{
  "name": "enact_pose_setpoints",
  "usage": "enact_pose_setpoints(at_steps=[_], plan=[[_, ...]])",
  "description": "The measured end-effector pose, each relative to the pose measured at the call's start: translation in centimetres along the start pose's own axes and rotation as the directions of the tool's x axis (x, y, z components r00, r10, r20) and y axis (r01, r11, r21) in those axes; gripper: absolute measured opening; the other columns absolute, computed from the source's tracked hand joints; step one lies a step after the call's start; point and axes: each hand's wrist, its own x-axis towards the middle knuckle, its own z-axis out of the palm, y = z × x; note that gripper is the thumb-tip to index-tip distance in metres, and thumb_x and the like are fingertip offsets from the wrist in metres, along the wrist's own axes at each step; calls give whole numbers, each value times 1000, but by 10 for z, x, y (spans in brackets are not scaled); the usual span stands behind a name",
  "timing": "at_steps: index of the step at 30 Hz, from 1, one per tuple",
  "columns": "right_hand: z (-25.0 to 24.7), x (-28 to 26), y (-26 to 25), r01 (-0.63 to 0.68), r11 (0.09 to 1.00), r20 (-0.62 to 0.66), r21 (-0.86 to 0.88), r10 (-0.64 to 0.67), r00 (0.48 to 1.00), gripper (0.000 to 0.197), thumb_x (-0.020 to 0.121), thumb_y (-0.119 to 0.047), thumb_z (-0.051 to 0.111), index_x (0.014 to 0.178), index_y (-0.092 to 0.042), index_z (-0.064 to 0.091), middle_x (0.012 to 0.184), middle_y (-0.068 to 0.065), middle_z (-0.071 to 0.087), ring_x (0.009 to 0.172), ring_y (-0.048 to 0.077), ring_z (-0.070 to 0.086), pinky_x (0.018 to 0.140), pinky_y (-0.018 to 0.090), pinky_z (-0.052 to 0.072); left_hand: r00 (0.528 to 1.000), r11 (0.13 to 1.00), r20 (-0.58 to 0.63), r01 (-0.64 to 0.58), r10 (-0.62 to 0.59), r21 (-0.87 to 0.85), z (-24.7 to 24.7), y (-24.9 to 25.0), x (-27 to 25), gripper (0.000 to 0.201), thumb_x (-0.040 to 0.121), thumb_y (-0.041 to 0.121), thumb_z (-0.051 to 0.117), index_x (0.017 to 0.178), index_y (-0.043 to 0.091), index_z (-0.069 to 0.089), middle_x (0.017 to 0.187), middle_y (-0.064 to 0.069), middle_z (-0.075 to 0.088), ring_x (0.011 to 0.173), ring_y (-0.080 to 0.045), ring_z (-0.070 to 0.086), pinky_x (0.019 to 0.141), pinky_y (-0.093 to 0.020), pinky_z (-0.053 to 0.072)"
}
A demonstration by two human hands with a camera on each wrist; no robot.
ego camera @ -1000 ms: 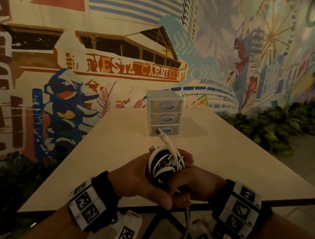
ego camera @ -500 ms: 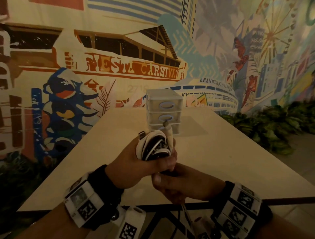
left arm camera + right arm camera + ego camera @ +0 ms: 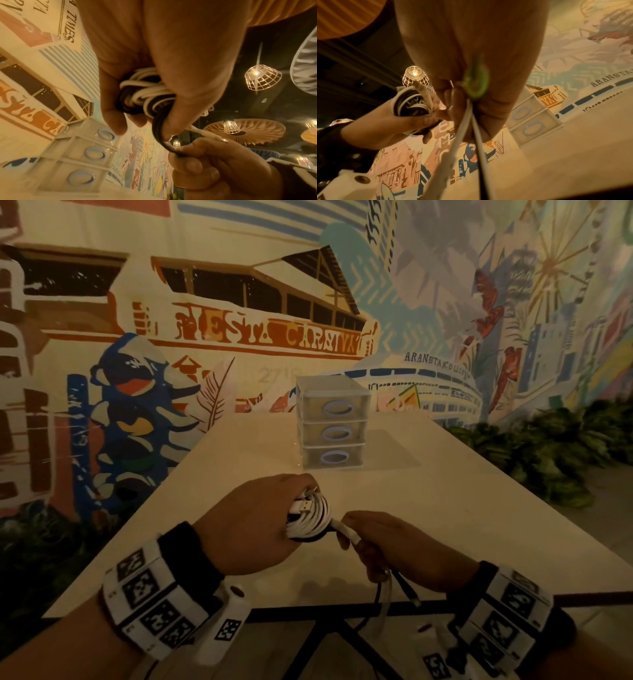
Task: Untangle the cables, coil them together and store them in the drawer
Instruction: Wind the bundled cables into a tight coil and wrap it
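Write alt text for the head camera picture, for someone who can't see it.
Over a pale table, the left hand grips a coil of white and black cables while the right hand holds the loose cable ends, which hang past the table's near edge. Behind them stands a small three-drawer organizer, all drawers shut, before a colourful mural.

A café-like venue: painted mural wall (image 3: pixel 239 302), wire-cage pendant lamps (image 3: pixel 263 77), planters (image 3: pixel 555 460).

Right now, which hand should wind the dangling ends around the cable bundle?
The right hand, probably. It already grips the loose white and black cable tails hanging off the beige table's edge, while the left hand is full, clutching the white-and-black coiled cable bundle.
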Motion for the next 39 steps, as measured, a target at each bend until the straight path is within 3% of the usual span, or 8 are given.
enact_pose_setpoints(at_steps=[6,9,11,14,25,29,34,39], plan=[[9,-7,-2,136,882,-20,-450,-163,986,37,109,-42,36,98,-25,67,69,-9,44,55,6,41,59,24,42,910,899,-220,263,-352,-350,-3,14,3,16,88,32,70,82,20,63,75,6,63,72,-12,63,70,-17,47],[18,-10,-6,168,858,63,-486,-157,986,34,110,-38,36,105,-28,68,71,-17,52,62,1,48,63,14,41,823,463,-76,238,-563,-854,-3,16,6,13,83,20,72,92,11,68,82,-7,71,87,-32,72,79,-42,60],[25,-7,-6,163,879,115,-449,-124,986,32,110,-37,37,107,-28,68,76,-12,56,65,0,51,66,14,43,834,190,8,135,-552,-972,-2,25,8,16,83,14,74,95,6,65,85,-11,67,86,-32,70,77,-45,59],[39,-3,-4,178,925,182,-336,-122,976,33,109,-41,39,106,-25,68,81,-4,62,66,5,54,70,21,48,869,39,42,70,-492,-997,2,38,8,8,82,12,77,88,11,71,84,-8,64,78,-26,68,66,-39,58],[60,-19,13,156,951,136,-268,-123,983,26,106,-43,43,84,-36,55,76,-12,55,66,-2,54,68,16,48,835,-87,-83,-154,-545,-984,-29,26,3,9,96,21,48,91,16,53,85,2,55,64,-11,52,46,-21,42],[55,-34,17,101,977,178,-189,-67,982,25,106,-38,49,85,-30,61,73,-15,65,72,4,63,77,24,54,900,-92,-68,-119,-430,-989,-30,29,-4,17,86,24,71,94,16,59,85,2,56,66,-10,53,47,-22,43],[37,-42,7,114,980,223,-161,-76,972,29,93,-36,72,117,-19,69,115,4,72,111,19,68,103,44,52,957,-19,-57,-65,-285,-998,-27,41,-5,26,78,23,81,95,13,64,86,-4,53,71,-16,55,54,-28,46],[42,-29,-12,155,986,233,66,-166,958,44,103,-42,53,117,-2,64,114,11,72,111,23,68,105,41,49,979,-23,-42,-48,-199,-999,-20,56,2,23,83,19,77,101,12,64,87,-8,51,74,-19,55,58,-31,47]])
